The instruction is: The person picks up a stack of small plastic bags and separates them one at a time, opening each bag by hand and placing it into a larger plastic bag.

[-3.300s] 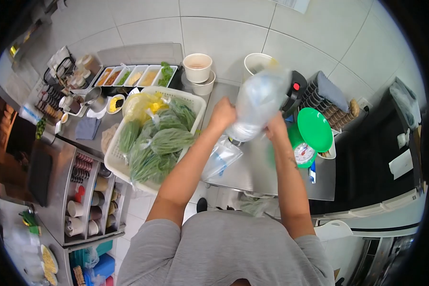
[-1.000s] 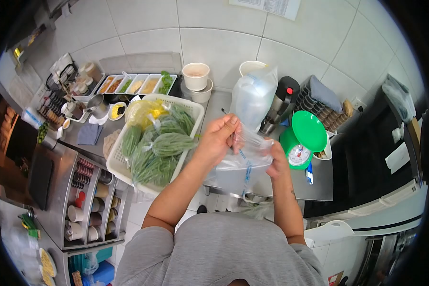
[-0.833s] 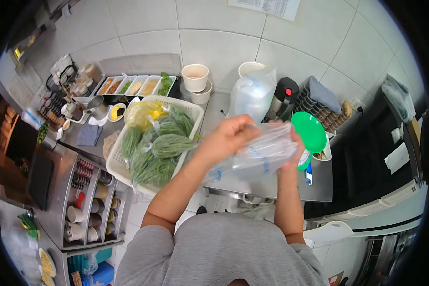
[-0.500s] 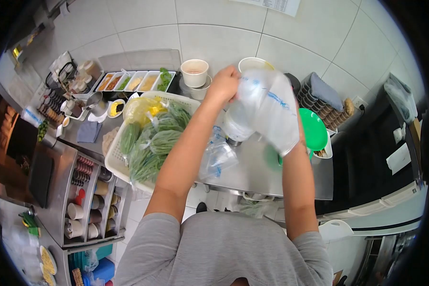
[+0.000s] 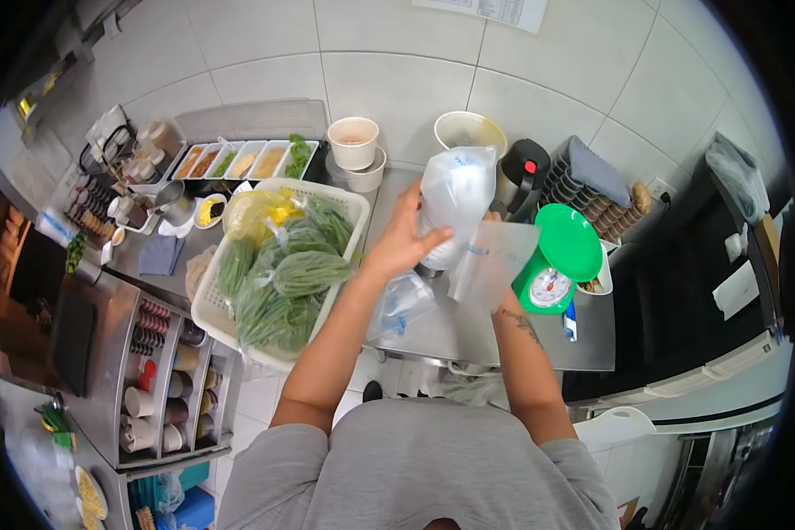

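Observation:
My left hand is wrapped round the left side of a whitish plastic bag bundle with blue print, its thumb across the front. My right hand is mostly hidden behind a flat, translucent plastic bag; its fingers cannot be made out. Both bags are held above the steel table. Below my left wrist, more clear plastic bags lie on the table. To the right stands a green scale with a round dial.
A white basket of bagged green vegetables sits left of my left forearm. Behind are paper tubs, a large bowl, a dark flask and a rack of ingredient trays. Shelves stand lower left.
The plastic has come down and left, now showing as an upright bundle and a separate flat bag. My left hand moved lower and wraps the bundle. The scale's dial and the flask are uncovered.

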A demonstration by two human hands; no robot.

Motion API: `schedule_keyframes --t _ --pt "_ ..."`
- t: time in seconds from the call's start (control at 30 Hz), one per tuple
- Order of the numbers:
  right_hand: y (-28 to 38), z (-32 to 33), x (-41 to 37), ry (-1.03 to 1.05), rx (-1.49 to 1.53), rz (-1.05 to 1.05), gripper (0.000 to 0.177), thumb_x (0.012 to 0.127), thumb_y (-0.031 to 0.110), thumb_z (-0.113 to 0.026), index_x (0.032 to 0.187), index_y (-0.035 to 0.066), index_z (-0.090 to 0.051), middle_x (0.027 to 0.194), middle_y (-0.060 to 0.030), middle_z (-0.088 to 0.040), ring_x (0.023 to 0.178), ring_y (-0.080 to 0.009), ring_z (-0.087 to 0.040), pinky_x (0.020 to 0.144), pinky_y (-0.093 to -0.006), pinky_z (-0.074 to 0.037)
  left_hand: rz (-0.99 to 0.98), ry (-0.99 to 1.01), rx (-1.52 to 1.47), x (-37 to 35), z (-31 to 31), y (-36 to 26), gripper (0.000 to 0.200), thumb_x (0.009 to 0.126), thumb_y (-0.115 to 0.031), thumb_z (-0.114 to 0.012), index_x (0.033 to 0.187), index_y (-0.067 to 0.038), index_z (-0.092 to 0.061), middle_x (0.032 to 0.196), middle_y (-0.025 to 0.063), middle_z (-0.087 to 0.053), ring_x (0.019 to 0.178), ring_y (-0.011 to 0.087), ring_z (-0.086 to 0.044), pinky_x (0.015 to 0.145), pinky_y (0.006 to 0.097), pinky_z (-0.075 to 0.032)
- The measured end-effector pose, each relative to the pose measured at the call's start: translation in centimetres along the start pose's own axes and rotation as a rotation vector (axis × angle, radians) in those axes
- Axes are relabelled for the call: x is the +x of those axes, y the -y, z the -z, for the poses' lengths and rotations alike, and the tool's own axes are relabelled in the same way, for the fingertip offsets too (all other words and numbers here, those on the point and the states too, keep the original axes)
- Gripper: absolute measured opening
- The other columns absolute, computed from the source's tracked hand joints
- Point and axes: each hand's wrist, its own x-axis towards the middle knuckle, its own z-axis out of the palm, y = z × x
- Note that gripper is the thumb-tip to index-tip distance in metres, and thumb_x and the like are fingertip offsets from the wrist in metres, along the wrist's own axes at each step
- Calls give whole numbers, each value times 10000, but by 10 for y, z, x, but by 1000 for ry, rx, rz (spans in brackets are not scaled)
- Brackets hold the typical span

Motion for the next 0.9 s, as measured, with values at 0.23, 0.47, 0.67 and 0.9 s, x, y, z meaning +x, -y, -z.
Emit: schedule_keyframes --t 0.23,0.47,0.67,0.9 --pt "-44 10 -26 74 296 -296 246 945 188 -422 972 3 -582 1029 -106 -524 989 -215 -463 861 -351 -363 -14 -174 297 -39 -13 3 479 777 -173 -650 1176 -1 -447 1101 196 -492 1051 367 -464 893 439 -367" --pt "8 40 -53 183 1013 -339 367 962 302 -418 1116 -8 -537 1222 -97 -481 1173 -208 -424 990 -353 -315 -262 263 354 -84 -37 -41 275 774 -105 -624 1021 -21 -537 1038 133 -500 995 322 -483 852 410 -374" --pt "24 46 -58 242 1008 -429 462 960 345 -406 1261 -2 -458 1284 -94 -430 1164 -207 -461 952 -353 -387 -182 -20 188 -74 -30 -46 253 762 -113 -643 987 -55 -540 1001 117 -518 977 309 -492 837 397 -380" --pt "39 44 -58 236 734 -263 430 969 300 -406 1267 -1 -478 1210 -70 -440 1065 -144 -471 910 -303 -402 79 158 -93 -58 -19 -32 146 813 -57 -594 923 -15 -509 838 133 -539 819 288 -528 720 346 -428"
